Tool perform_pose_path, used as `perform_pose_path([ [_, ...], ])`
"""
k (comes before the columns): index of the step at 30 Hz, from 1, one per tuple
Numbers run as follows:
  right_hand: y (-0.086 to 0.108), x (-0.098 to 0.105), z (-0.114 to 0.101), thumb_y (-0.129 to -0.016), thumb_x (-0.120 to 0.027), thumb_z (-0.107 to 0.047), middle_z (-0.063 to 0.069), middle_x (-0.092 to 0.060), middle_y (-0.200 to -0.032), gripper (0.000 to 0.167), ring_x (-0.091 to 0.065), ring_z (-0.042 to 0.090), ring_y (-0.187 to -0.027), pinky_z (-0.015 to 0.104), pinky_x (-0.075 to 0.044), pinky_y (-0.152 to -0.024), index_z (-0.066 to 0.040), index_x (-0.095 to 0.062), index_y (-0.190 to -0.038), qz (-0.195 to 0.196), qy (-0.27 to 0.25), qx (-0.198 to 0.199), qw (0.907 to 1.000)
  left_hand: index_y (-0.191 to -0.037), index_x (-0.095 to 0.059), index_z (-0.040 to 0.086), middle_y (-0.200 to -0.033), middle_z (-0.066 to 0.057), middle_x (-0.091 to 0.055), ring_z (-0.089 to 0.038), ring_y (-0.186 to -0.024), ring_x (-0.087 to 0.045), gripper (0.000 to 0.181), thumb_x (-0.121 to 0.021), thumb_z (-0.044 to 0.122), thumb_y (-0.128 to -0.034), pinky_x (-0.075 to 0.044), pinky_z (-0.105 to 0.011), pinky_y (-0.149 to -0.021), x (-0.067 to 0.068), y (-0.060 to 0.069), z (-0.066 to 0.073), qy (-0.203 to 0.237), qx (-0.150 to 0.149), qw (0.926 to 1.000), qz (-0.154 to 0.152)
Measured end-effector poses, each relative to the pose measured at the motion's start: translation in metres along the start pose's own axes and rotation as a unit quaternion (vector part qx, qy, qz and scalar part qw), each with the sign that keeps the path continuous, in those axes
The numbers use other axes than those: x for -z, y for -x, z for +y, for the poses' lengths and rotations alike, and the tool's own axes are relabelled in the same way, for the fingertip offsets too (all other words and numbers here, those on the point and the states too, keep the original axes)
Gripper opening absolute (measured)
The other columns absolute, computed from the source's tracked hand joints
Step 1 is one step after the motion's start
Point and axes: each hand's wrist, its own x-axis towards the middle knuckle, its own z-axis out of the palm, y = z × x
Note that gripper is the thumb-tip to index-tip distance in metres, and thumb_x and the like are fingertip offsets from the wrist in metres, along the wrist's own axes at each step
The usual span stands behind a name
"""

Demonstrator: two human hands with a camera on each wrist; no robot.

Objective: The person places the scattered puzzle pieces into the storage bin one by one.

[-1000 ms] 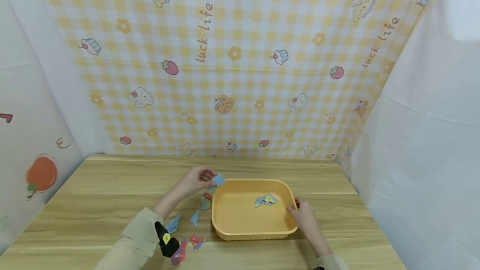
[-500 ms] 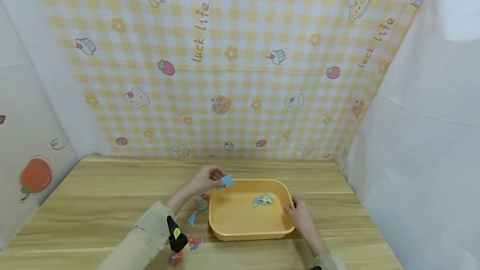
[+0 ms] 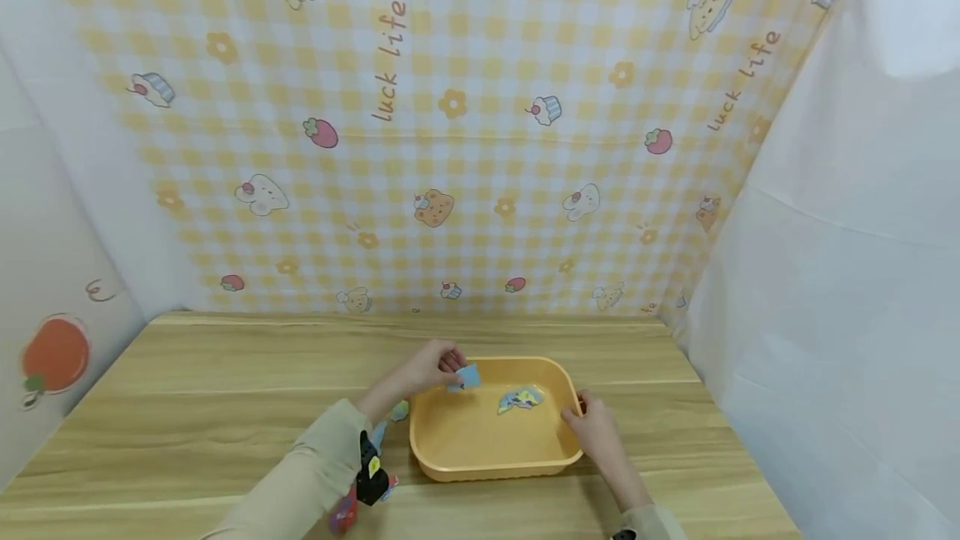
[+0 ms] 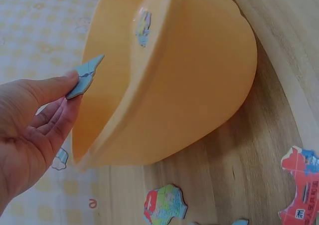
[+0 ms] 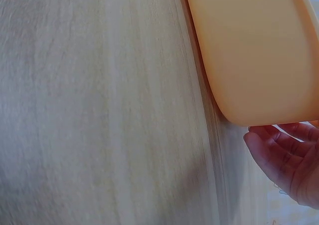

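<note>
My left hand (image 3: pixel 431 367) pinches a light blue puzzle piece (image 3: pixel 469 377) between thumb and fingers, over the back left part of the yellow basin (image 3: pixel 491 471). In the left wrist view the blue piece (image 4: pixel 84 78) stands tilted in the hand (image 4: pixel 30 120), above the basin's inside. A blue and yellow piece (image 3: pixel 521 399) lies on the basin floor, toward the back right. My right hand (image 3: pixel 602 433) grips the basin's right rim, with the thumb at the rim and fingers outside; the right wrist view shows this hand (image 5: pixel 291 160) at the basin wall (image 5: pixel 259 75).
On the wooden table (image 3: pixel 247 407), left of the basin, lie several map-like pieces: a green and red one (image 4: pixel 165 204), a red one (image 4: pixel 301 185) and blue ones partly behind my left forearm. A checkered cloth (image 3: pixel 480 257) hangs behind the table, white cloth at the sides.
My left hand has moved right with the blue piece, from beside the basin's left rim to over its inside. The right hand keeps its grip on the rim. The head view has shifted slightly.
</note>
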Motion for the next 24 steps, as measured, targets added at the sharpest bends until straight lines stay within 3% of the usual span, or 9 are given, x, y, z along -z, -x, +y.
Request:
perform_pose_path([
  [9,0.0,-0.001,-0.002,-0.08,-0.058,-0.005,0.017,-0.063,-0.083,0.03,-0.058,0.017,-0.068,0.027,-0.052,-0.056,0.011,-0.057,-0.104,0.006,-0.008,0.003,0.9999,-0.082,-0.06,-0.002,-0.078,-0.009,-0.063,-0.01,-0.071,-0.056,0.01,-0.068,-0.004,-0.0753,-0.049,-0.019,-0.064,-0.01,-0.01,-0.004,-0.023,-0.034,0.9989,-0.024],
  [24,0.001,-0.001,0.0,-0.08,-0.058,-0.006,0.019,-0.063,-0.083,0.03,-0.06,0.017,-0.067,0.026,-0.053,-0.055,0.011,-0.056,-0.106,0.005,-0.014,0.002,0.9999,-0.077,-0.063,-0.002,-0.074,-0.006,-0.061,-0.01,-0.067,-0.053,0.006,-0.069,-0.003,-0.0751,-0.046,-0.018,-0.06,-0.028,-0.017,-0.002,-0.068,-0.016,0.9958,-0.059],
])
